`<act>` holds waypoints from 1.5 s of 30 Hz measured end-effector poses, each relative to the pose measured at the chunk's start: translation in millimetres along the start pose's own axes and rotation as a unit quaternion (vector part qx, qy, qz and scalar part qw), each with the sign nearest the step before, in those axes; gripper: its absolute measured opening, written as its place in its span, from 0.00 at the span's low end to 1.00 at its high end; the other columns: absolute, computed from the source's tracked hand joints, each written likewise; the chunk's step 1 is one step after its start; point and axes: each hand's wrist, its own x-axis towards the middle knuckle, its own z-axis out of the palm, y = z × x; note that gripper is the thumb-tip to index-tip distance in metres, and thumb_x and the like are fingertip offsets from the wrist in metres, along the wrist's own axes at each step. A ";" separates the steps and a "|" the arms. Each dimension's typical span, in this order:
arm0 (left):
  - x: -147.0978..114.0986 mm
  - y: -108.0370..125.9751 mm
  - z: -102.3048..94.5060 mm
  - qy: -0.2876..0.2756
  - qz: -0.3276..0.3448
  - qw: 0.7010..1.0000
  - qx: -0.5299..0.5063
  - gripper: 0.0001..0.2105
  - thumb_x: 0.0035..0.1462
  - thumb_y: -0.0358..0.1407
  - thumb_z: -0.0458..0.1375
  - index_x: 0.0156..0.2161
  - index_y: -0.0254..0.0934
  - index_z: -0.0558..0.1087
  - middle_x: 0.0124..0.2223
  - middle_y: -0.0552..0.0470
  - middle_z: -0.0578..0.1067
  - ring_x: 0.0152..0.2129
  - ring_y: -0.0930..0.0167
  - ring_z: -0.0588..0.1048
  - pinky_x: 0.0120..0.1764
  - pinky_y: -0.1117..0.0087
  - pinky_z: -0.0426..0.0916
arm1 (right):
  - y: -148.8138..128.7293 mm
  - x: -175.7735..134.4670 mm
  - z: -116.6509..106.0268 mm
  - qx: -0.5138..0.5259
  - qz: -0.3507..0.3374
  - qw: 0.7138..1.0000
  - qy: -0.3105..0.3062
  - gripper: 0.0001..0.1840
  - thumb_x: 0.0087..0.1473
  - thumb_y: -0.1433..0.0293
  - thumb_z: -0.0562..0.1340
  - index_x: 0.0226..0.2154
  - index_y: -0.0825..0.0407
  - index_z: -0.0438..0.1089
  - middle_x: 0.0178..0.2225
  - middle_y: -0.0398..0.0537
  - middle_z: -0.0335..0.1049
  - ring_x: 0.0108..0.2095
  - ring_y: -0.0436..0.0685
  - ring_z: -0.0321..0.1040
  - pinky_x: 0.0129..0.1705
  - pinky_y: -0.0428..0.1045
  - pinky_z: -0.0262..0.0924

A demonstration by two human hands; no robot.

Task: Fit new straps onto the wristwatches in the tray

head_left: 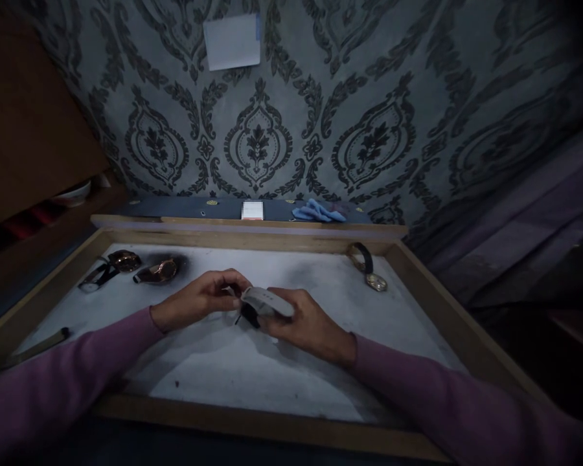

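Crosswise, tip rightward, a pale strap (269,301) in the right hand (311,323), left hand (205,298) pinched on its left end.

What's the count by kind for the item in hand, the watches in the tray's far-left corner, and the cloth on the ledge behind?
Pale-strapped item, between the left hand and the right hand: 1
Copper-toned watches: 2
Dark-strapped watch: 1
Blue cloth: 1
Total: 5
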 end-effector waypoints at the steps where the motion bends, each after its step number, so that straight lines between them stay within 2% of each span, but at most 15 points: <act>1: 0.0 -0.7 0.1 -0.004 0.000 1.000 -0.003 0.08 0.52 0.32 0.64 0.39 0.33 0.73 0.37 0.51 0.72 0.35 0.71 0.69 0.39 0.70 0.63 | 0.1 0.4 0.1 0.010 0.001 1.000 0.002 0.06 0.48 0.75 0.61 0.30 0.54 0.73 0.23 0.38 0.65 0.24 0.48 0.59 0.26 0.44 0.55; 4: -0.3 -3.0 1.7 -0.018 -0.014 0.999 -0.038 0.09 0.53 0.34 0.64 0.38 0.33 0.72 0.34 0.52 0.73 0.31 0.72 0.69 0.37 0.71 0.63 | 4.0 2.1 1.1 0.074 -0.007 0.997 -0.004 0.10 0.49 0.75 0.62 0.36 0.53 0.75 0.30 0.42 0.72 0.32 0.52 0.67 0.36 0.47 0.63; 7: -1.1 -3.8 4.3 -0.031 -0.031 0.997 -0.070 0.09 0.52 0.35 0.64 0.36 0.33 0.71 0.31 0.53 0.71 0.26 0.75 0.67 0.32 0.73 0.61 | 7.1 2.4 1.4 0.141 -0.019 0.989 -0.030 0.11 0.49 0.72 0.65 0.38 0.51 0.75 0.32 0.43 0.73 0.36 0.54 0.69 0.42 0.50 0.64; 12: -1.9 -3.8 6.5 -0.018 -0.073 0.994 -0.075 0.09 0.50 0.37 0.65 0.33 0.33 0.72 0.26 0.56 0.68 0.21 0.77 0.62 0.27 0.74 0.57 | -0.6 0.3 -1.3 0.127 -0.006 0.992 -0.025 0.11 0.49 0.63 0.69 0.30 0.53 0.73 0.25 0.41 0.68 0.27 0.50 0.62 0.29 0.46 0.59; 15: -1.8 -2.5 7.3 0.000 -0.084 0.996 -0.040 0.09 0.48 0.37 0.65 0.33 0.34 0.74 0.26 0.57 0.69 0.22 0.76 0.62 0.28 0.74 0.56 | -3.6 -0.2 -0.8 0.116 0.006 0.993 -0.029 0.12 0.49 0.62 0.68 0.30 0.54 0.72 0.25 0.41 0.66 0.26 0.49 0.60 0.29 0.45 0.57; 19: -1.4 1.3 8.3 0.019 -0.080 0.997 0.014 0.09 0.48 0.39 0.65 0.31 0.34 0.75 0.28 0.56 0.71 0.26 0.74 0.66 0.32 0.73 0.60 | 0.7 0.3 2.2 0.153 0.038 0.987 -0.042 0.16 0.46 0.59 0.69 0.28 0.54 0.69 0.23 0.39 0.63 0.24 0.47 0.57 0.25 0.43 0.52; 25: -2.1 4.9 3.5 0.016 -0.065 0.997 0.035 0.11 0.52 0.41 0.62 0.29 0.34 0.72 0.25 0.56 0.68 0.23 0.76 0.63 0.28 0.74 0.56 | 2.5 4.4 -0.7 0.155 0.066 0.985 -0.024 0.19 0.43 0.57 0.70 0.25 0.54 0.66 0.21 0.37 0.59 0.21 0.46 0.53 0.21 0.43 0.46; 30: -4.1 6.6 1.4 0.016 -0.056 0.998 -0.002 0.13 0.52 0.42 0.62 0.26 0.35 0.67 0.20 0.59 0.61 0.18 0.77 0.56 0.23 0.75 0.50 | -1.5 5.7 -2.2 0.168 0.054 0.984 -0.024 0.20 0.41 0.58 0.72 0.24 0.53 0.65 0.19 0.35 0.57 0.20 0.45 0.50 0.21 0.43 0.45; 33: -4.7 7.1 2.8 0.005 -0.069 0.996 0.047 0.11 0.52 0.42 0.61 0.29 0.35 0.71 0.20 0.60 0.59 0.18 0.77 0.54 0.22 0.74 0.47 | -0.9 3.2 0.3 0.155 0.042 0.986 -0.044 0.19 0.43 0.59 0.71 0.22 0.52 0.63 0.17 0.32 0.51 0.19 0.44 0.45 0.20 0.43 0.41; 36: -4.2 9.1 4.1 0.000 -0.081 0.993 0.089 0.10 0.51 0.41 0.62 0.33 0.34 0.75 0.21 0.58 0.63 0.19 0.76 0.58 0.23 0.75 0.51 | 0.2 0.8 2.2 0.135 0.038 0.989 -0.049 0.17 0.45 0.62 0.70 0.23 0.52 0.63 0.17 0.32 0.50 0.18 0.44 0.44 0.20 0.43 0.40; 39: -3.4 13.2 6.0 -0.011 -0.079 0.991 0.107 0.08 0.51 0.39 0.62 0.30 0.34 0.74 0.24 0.56 0.69 0.22 0.75 0.64 0.26 0.75 0.58 | 0.1 0.5 2.2 0.125 0.042 0.990 -0.048 0.16 0.44 0.65 0.70 0.23 0.52 0.62 0.17 0.32 0.50 0.18 0.44 0.43 0.20 0.43 0.39; 42: -3.6 16.5 8.7 -0.022 -0.064 0.990 0.126 0.07 0.52 0.37 0.60 0.31 0.34 0.74 0.23 0.57 0.69 0.21 0.76 0.64 0.26 0.75 0.58 | 0.4 1.6 1.9 0.131 0.047 0.989 -0.045 0.15 0.43 0.67 0.70 0.23 0.53 0.62 0.19 0.34 0.54 0.19 0.44 0.46 0.21 0.43 0.41; 45: -4.6 15.7 11.2 -0.005 -0.050 0.990 0.133 0.07 0.52 0.37 0.60 0.33 0.34 0.74 0.24 0.57 0.68 0.22 0.76 0.63 0.26 0.76 0.57 | 2.2 2.1 2.9 0.133 0.045 0.989 -0.038 0.12 0.43 0.68 0.69 0.24 0.53 0.63 0.20 0.34 0.54 0.20 0.44 0.46 0.22 0.43 0.42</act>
